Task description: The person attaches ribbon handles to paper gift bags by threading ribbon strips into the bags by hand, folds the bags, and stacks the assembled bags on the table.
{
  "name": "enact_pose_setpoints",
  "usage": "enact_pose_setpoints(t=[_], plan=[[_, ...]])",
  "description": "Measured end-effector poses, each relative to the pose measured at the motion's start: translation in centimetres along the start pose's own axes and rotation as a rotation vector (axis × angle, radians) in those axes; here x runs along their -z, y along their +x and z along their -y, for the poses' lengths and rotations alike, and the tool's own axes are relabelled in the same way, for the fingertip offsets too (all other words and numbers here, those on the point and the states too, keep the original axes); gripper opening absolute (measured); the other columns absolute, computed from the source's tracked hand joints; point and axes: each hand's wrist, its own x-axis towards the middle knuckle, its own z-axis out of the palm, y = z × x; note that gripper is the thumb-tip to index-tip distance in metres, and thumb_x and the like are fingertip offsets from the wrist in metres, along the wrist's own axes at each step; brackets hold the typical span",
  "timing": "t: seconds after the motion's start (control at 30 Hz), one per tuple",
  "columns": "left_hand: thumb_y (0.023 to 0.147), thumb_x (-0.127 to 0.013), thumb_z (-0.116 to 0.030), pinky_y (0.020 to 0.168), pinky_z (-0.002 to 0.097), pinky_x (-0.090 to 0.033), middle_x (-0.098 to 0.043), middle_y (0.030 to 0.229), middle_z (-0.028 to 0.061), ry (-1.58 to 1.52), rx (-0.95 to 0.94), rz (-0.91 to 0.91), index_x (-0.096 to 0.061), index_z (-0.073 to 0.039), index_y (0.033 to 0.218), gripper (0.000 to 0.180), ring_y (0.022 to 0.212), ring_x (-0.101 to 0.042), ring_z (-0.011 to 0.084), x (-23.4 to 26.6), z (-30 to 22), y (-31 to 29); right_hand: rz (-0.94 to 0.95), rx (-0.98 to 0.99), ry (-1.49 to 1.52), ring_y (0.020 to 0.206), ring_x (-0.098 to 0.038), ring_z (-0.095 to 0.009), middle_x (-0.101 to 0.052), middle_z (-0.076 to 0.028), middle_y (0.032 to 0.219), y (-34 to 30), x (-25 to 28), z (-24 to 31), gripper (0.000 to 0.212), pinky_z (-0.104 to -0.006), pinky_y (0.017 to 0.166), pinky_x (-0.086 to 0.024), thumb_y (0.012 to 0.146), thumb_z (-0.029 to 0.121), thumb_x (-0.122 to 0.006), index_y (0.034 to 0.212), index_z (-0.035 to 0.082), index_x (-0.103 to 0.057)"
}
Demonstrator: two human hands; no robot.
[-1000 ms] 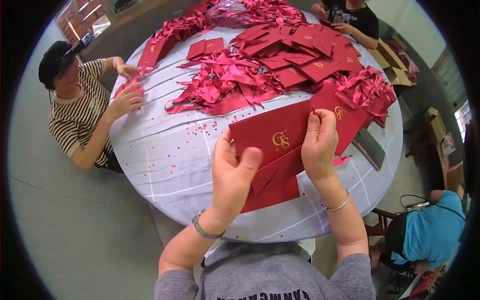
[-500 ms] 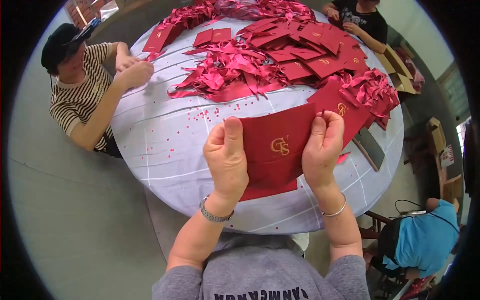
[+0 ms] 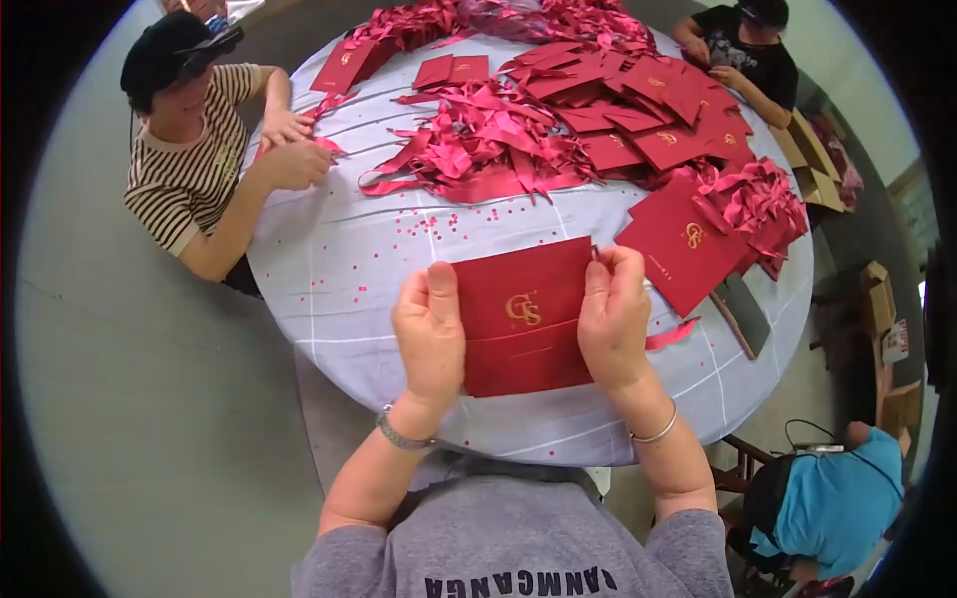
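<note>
I hold a flat red paper gift bag (image 3: 526,354) over the near part of the table, its gold emblem facing up. A crease runs across its lower half. My left hand (image 3: 431,334) is closed on the left edge, thumb on top. My right hand (image 3: 613,319) pinches the right edge near the upper corner. A small dark bit beside the right thumb tip is too small to make out. Just right of that hand lie another red bag (image 3: 678,249) with a gold emblem and a loose ribbon strip (image 3: 672,335).
Red ribbons (image 3: 498,140) and a pile of bags (image 3: 648,100) cover the far side of the round table (image 3: 329,239). Red paper dots (image 3: 429,224) lie scattered. A dark flat slab (image 3: 743,314) rests near the right edge. Co-workers sit left, far right and behind right.
Both hands have lowered the bag toward me and slightly left. It looks flatter and less curved now. The co-worker at left has moved a hand along a ribbon.
</note>
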Motion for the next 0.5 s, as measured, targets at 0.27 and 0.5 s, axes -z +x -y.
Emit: enact_pose_setpoints(t=[0.27, 0.5], plan=[[0.074, -0.074, -0.009, 0.085, 0.0392, -0.043, -0.060, 0.109, 0.0147, 1.104, -0.726, 0.363, -0.059, -0.001, 0.115, 0.044, 0.102, -0.055, 0.0316, -2.2, -3.4, 0.6, 0.152, 0.026, -0.110, 0.067, -0.062, -0.042, -0.064, -0.022, 0.078, -0.3, -1.4, -1.5, 0.012, -0.0473, 0.056, -0.048, 0.092, 0.006, -0.056, 0.101, 0.000, -0.051], [0.069, -0.077, -0.013, 0.084, 0.0396, -0.042, -0.061, 0.102, 0.0111, 1.073, -0.666, 0.547, -0.063, -0.002, 0.099, 0.035, 0.098, -0.055, 0.0296, -3.6, -2.3, 2.3, 0.162, 0.035, -0.196, 0.068, -0.064, -0.041, -0.064, -0.021, 0.080, 0.2, -1.8, -2.7, 0.014, -0.0449, 0.055, -0.050, 0.090, 0.006, -0.058, 0.101, 0.001, -0.052]])
